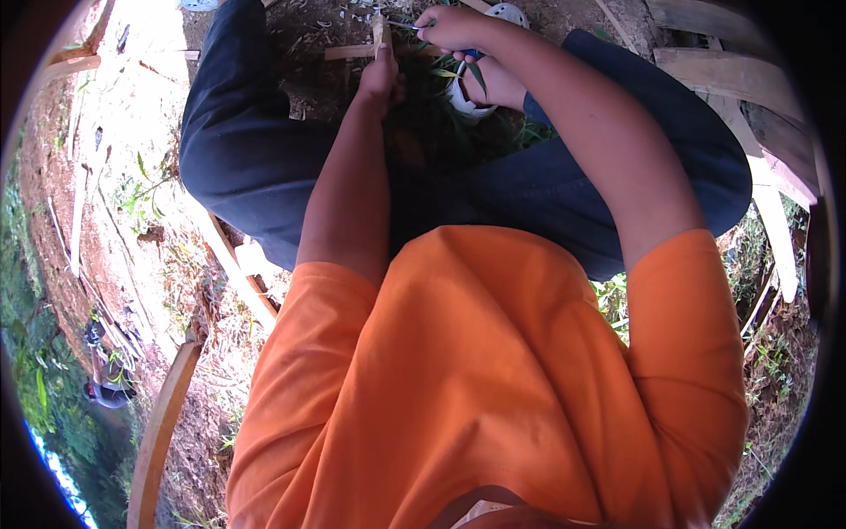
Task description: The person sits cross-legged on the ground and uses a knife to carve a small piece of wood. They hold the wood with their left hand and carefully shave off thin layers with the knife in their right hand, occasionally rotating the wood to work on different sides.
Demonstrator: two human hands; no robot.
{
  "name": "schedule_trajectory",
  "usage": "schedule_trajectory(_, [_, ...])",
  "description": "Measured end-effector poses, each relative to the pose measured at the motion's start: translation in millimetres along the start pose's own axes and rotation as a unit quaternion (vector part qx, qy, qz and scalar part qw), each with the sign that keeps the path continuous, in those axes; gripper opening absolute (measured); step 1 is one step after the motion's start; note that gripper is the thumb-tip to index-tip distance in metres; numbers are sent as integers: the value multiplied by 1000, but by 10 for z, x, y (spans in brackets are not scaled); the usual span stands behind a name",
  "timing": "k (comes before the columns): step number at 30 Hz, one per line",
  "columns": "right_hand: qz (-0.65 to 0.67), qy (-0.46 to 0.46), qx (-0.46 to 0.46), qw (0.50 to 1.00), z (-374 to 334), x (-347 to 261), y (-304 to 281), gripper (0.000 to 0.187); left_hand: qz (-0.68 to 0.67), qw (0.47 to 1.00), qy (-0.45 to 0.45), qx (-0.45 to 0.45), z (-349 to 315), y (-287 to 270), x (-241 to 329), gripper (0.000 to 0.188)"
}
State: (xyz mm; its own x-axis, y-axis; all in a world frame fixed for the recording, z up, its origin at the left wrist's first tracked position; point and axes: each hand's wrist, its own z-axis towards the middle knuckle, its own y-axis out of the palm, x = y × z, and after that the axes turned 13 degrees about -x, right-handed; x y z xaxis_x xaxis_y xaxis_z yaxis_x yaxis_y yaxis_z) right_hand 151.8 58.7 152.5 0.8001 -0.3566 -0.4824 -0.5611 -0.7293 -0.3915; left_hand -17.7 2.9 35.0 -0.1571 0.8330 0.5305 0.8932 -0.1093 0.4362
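My left hand [379,78] is closed around a short, pale wooden stick [380,33] that points away from me. Just right of it, my right hand [448,28] grips a thin knife-like tool [404,26]; its narrow end reaches left to the stick. Whether the two touch is too small to tell. Below my right hand is my foot in a white shoe [467,99], with green blades of grass around it. A wooden strip [350,53] lies on the dark soil behind my left hand. Pale shavings are scattered near the stick's far end.
My legs in dark trousers [256,150] are bent on both sides of the work. Boards [727,75] lie at the far right. A curved-looking timber [165,432] and another plank [231,260] are at left. Another person [110,392] is farther off at left, near greenery.
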Motion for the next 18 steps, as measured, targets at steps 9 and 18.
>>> schedule_trajectory(9, [-55,32,-32,997,116,41,35,44,23,1000,-6,5,44,35,7,57])
schedule_trajectory(18, [-175,114,-27,978,101,-415,77,22,89,996,24,0,91,47,-48,63])
